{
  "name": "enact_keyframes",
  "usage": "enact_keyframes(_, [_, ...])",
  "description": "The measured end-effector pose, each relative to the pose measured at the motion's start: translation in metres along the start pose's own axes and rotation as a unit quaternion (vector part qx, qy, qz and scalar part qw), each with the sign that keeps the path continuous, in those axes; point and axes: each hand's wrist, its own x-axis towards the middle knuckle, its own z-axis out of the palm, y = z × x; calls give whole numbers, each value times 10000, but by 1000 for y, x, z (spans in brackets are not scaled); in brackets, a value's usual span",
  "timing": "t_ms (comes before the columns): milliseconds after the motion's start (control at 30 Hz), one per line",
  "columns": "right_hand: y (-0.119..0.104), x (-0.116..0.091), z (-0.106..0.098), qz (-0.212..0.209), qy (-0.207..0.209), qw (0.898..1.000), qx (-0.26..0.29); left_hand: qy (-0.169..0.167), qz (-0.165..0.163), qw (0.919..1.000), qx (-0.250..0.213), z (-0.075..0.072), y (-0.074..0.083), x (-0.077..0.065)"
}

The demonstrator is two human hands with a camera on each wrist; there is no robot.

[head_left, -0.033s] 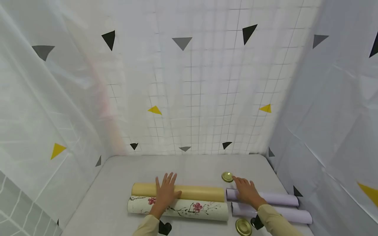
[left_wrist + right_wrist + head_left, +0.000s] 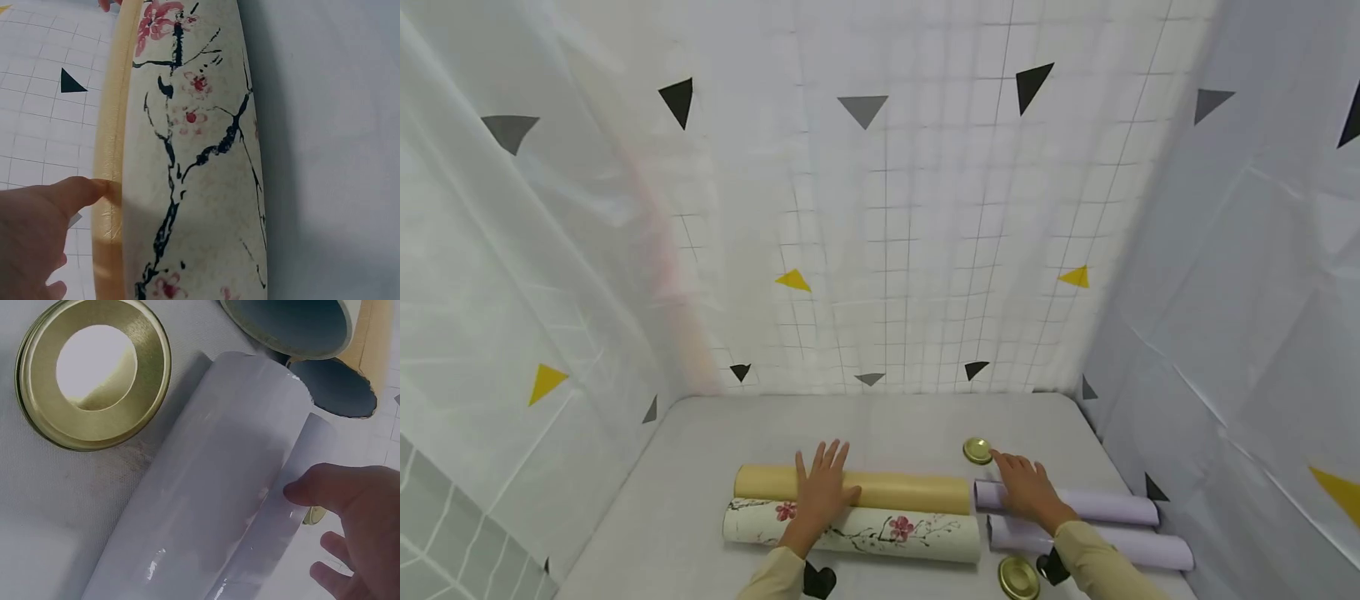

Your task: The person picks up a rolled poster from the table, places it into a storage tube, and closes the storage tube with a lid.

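In the head view my left hand (image 2: 822, 496) rests with spread, straight fingers across a yellow paper roll (image 2: 917, 492) and a white roll with a plum-blossom print (image 2: 850, 537). Its thumb touches the yellow roll (image 2: 107, 244) in the left wrist view. My right hand (image 2: 1028, 492) lies over the farther of two lavender rolls (image 2: 1108, 506), fingers fairly straight. The right wrist view shows its thumb against that roll, with the nearer lavender roll (image 2: 200, 469) alongside. Just beyond the fingertips is a gold round lid (image 2: 977, 450).
Another gold lid (image 2: 1018, 577) lies near the front, beside the nearer lavender roll. The hollow end of the printed roll (image 2: 347, 319) faces the lavender pair. A white table (image 2: 722, 429) meets hanging sheets (image 2: 1225, 333) at the back and sides.
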Motion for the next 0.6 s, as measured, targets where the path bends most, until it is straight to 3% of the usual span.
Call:
enact_keyframes(200, [3,-3,6,93,-167,9998,-31,-146,-109,9995,-265,1,4,0])
enact_keyframes(367, [4,-4,12,55,-86,9999,-4,-366,111,9970,-672,8,-2,0])
enact_keyframes(600, [3,-5,12,290,-328,9990,19,-530,411,9933,-944,31,-14,-2])
